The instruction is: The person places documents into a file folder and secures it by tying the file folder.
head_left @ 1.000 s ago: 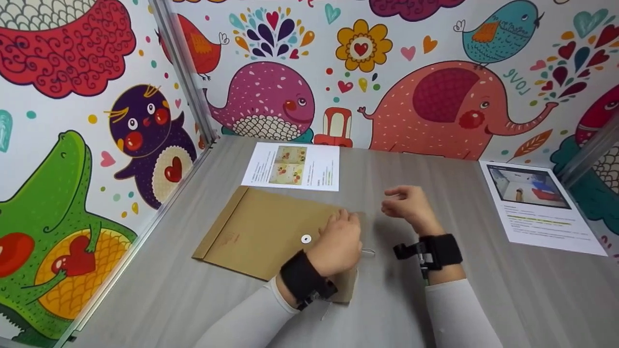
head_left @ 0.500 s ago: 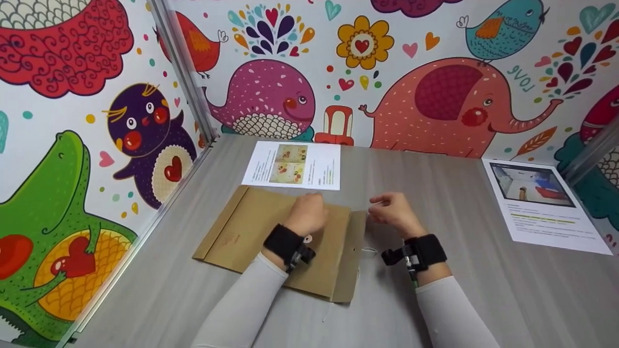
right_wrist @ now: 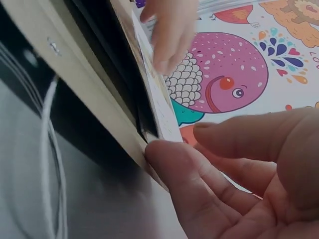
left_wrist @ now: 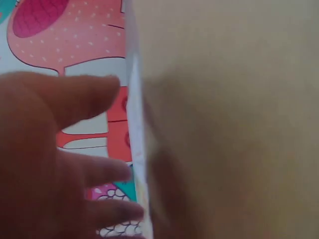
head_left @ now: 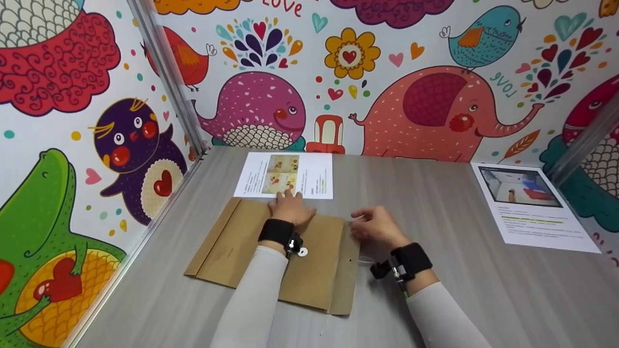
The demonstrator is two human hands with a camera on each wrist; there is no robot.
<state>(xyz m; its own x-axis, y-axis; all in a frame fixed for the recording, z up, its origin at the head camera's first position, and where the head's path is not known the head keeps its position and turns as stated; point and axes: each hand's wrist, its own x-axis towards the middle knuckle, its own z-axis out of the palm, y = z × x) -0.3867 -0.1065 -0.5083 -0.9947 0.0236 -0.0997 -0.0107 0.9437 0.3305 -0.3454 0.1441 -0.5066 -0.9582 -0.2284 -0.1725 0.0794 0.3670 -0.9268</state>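
Observation:
A brown paper document envelope (head_left: 314, 278) lies on the table in the head view, a white button (head_left: 303, 252) on its face. Its narrow flap (head_left: 344, 292) is folded out to the right, and a white string (right_wrist: 46, 119) hangs there in the right wrist view. My left hand (head_left: 291, 209) spreads its fingers over the envelope's far edge; in the left wrist view the fingertips (left_wrist: 112, 89) come close to the paper. At the flap's far corner, my right hand (head_left: 379, 226) has loosely bent fingers. One fingertip (right_wrist: 167, 154) meets the envelope's edge, the thumb standing apart from it.
Behind the envelope lies a printed sheet (head_left: 316, 176) with pictures. Another sheet (head_left: 532, 208) is on the right side of the grey table (head_left: 411, 186). Walls with cartoon animals (head_left: 435, 116) enclose the back and left, with a metal post (head_left: 169, 77) at the corner.
My left hand has moved left and away across the envelope to its far edge, uncovering the flap. My right hand has come left to the flap's corner. The head view has tilted slightly up.

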